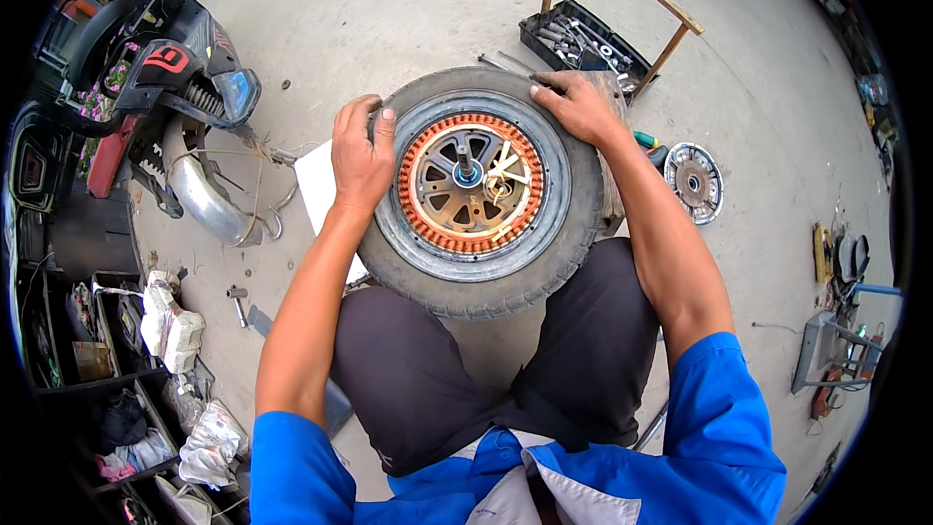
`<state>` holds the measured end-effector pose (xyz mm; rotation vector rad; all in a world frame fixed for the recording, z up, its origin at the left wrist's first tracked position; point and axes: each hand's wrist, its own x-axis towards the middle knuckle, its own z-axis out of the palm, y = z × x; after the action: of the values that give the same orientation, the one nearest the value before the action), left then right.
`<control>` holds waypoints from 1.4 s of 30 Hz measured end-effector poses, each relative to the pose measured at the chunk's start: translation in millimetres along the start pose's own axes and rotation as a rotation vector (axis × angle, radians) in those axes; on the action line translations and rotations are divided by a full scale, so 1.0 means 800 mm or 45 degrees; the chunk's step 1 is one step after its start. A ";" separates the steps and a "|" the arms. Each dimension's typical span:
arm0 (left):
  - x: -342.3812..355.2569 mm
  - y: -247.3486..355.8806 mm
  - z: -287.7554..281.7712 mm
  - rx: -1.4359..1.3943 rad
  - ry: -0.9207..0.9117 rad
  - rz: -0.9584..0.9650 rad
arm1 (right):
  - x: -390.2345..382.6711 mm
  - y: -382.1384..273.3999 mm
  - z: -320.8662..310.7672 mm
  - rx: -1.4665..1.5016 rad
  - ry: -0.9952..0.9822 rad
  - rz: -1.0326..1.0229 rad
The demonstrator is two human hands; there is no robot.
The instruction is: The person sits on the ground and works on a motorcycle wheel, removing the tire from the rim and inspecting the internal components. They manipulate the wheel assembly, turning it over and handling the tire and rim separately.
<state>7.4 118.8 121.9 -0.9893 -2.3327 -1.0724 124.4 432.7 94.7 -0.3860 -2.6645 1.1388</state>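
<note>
A hub-motor wheel (578, 204) with a worn black tyre lies face up in front of me, above my knees. Its open centre shows a ring of orange-red copper windings (413, 204), a metal axle (464, 157) and pale yellowish strips with wires (505, 173). My left hand (364, 157) grips the tyre's left edge, thumb on top. On the upper right edge, my right hand (580, 107) is curled over the tyre, thumb on its face. The far fingers of both hands are partly hidden. A wooden block (612, 180) shows beside the wheel's right side.
Beyond the wheel stands a black toolbox (641, 66) of wrenches and sockets with a wooden handle. A round metal motor cover (694, 183) and a green-handled tool (644, 139) lie right. Left are scooter parts (185, 78), a silver curved pipe (209, 199) and cluttered shelves (97, 379).
</note>
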 end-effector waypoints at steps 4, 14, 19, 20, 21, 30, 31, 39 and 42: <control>0.023 0.081 0.009 -0.975 -0.479 -0.018 | 0.004 0.009 0.003 0.142 -0.151 0.030; 0.029 0.096 0.051 -1.546 -1.092 -0.273 | 0.008 0.028 0.007 0.360 -0.297 0.002; 0.026 0.108 0.051 -1.428 -1.021 -0.369 | 0.005 0.007 0.003 0.350 -0.278 0.050; 0.025 0.109 0.051 -1.420 -1.009 -0.368 | 0.006 0.008 0.003 0.356 -0.284 0.041; 0.026 0.108 0.052 -1.428 -1.015 -0.364 | 0.006 0.009 0.004 0.362 -0.290 0.032; 0.028 0.108 0.051 -1.374 -0.995 -0.342 | 0.011 0.014 0.007 0.268 -0.221 -0.064; 0.028 0.108 0.051 -1.361 -0.992 -0.334 | 0.011 0.014 0.007 0.266 -0.202 -0.068; 0.025 0.108 0.055 -1.349 -0.977 -0.351 | 0.010 0.011 0.008 0.235 -0.235 -0.032; 0.028 0.107 0.056 -1.361 -0.983 -0.363 | 0.010 0.007 0.003 0.238 -0.239 -0.003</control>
<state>52.9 202.3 149.7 -1.6730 -2.4213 -2.5616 116.9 437.4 89.8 -0.2544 -2.6798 1.4756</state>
